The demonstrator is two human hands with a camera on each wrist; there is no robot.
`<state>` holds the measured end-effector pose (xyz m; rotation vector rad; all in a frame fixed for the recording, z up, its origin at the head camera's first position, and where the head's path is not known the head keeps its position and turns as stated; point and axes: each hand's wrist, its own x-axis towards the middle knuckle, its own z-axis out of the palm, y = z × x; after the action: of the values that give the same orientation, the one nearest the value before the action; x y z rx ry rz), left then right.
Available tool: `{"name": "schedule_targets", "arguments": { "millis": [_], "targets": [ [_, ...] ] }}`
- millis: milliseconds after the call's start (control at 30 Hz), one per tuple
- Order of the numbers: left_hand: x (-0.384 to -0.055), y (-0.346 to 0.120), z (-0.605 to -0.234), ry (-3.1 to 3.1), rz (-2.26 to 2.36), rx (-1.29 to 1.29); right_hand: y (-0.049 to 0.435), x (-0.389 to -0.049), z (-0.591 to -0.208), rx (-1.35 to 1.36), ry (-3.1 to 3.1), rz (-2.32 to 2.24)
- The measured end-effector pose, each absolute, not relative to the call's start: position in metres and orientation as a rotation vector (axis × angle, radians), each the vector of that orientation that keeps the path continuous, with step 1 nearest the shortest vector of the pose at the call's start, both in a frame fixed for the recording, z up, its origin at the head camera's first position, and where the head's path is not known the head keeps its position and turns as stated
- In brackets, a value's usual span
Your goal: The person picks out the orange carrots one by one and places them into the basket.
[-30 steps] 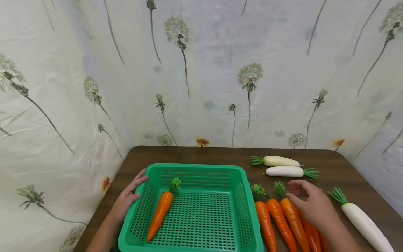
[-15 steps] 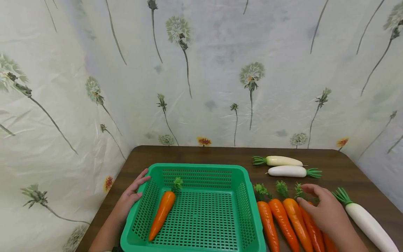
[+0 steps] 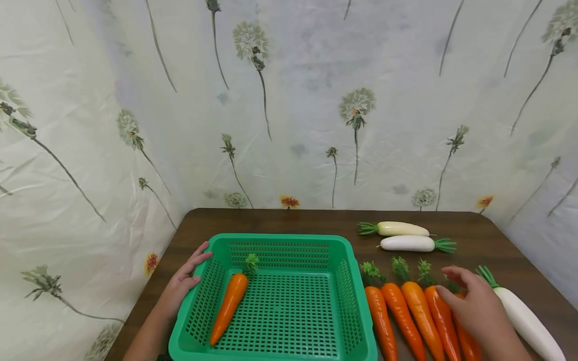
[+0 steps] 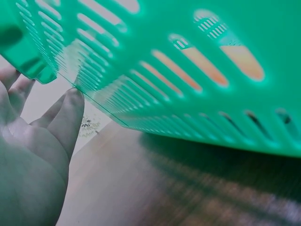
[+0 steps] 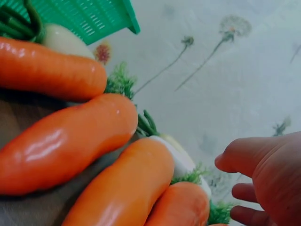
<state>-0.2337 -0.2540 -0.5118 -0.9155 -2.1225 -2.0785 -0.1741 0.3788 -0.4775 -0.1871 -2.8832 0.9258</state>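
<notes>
My left hand rests on the left rim of the green plastic basket, thumb and fingers extended; in the left wrist view the left hand touches its outer wall. A single carrot lies inside the basket with its leafy top toward the back. My right hand hovers over the rightmost carrot, fingers loosely bent and partly covering it. Several more carrots lie side by side between basket and hand. In the right wrist view, the right hand appears apart from the carrots, holding nothing.
Two white radishes lie at the back right of the brown table. Another white radish lies right of my right hand. Flower-patterned sheeting hangs behind and beside the table.
My right hand has moved rightward along the carrot row, uncovering the tops and bodies of the carrots it was over. The left hand stays at the basket rim.
</notes>
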Motion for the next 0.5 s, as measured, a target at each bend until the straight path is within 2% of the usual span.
{"name": "schedule_targets", "arguments": {
  "millis": [500],
  "targets": [
    [-0.232, -0.254, -0.511, -2.126, -2.079, -0.904, 0.407, -0.175, -0.487, -0.136, -3.008, 0.815]
  ]
}}
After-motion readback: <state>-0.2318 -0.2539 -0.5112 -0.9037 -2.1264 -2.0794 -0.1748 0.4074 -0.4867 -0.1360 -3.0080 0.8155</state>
